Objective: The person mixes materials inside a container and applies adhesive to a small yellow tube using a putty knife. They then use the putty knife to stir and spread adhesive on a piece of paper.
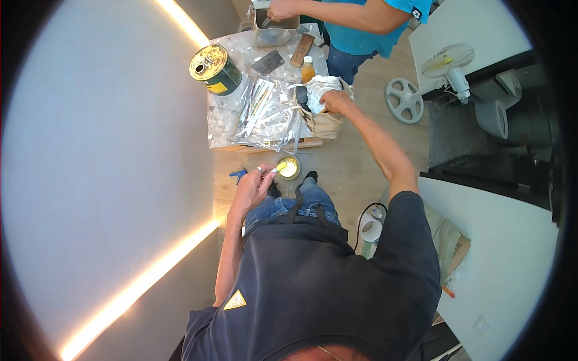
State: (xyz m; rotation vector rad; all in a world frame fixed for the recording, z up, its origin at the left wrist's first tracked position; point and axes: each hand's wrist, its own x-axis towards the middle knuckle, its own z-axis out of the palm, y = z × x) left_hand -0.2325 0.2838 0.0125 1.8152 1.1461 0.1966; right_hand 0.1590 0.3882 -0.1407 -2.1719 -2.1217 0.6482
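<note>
My left hand (255, 185) is closed around a thin white-handled tool with a yellow end (281, 166), which looks like a small brush. That end is over the rim of a round pot (289, 175) with pale yellow stuff inside, just off the table's near edge. On the right my other arm stretches forward, and my right hand (336, 101) has its fingers bent onto a crumpled white rag (319, 90). The rag lies in an open brown cardboard box (327, 127) at the table's right side. My right fingertips are partly hidden by the cloth.
The spattered table (221, 123) bears a dark green can (217, 71), a clear plastic sheet with thin sticks, a flat dark block, a wooden block and an amber bottle (307, 70). A person in turquoise reaches into a metal container (275, 33). A fan (448, 63) stands right.
</note>
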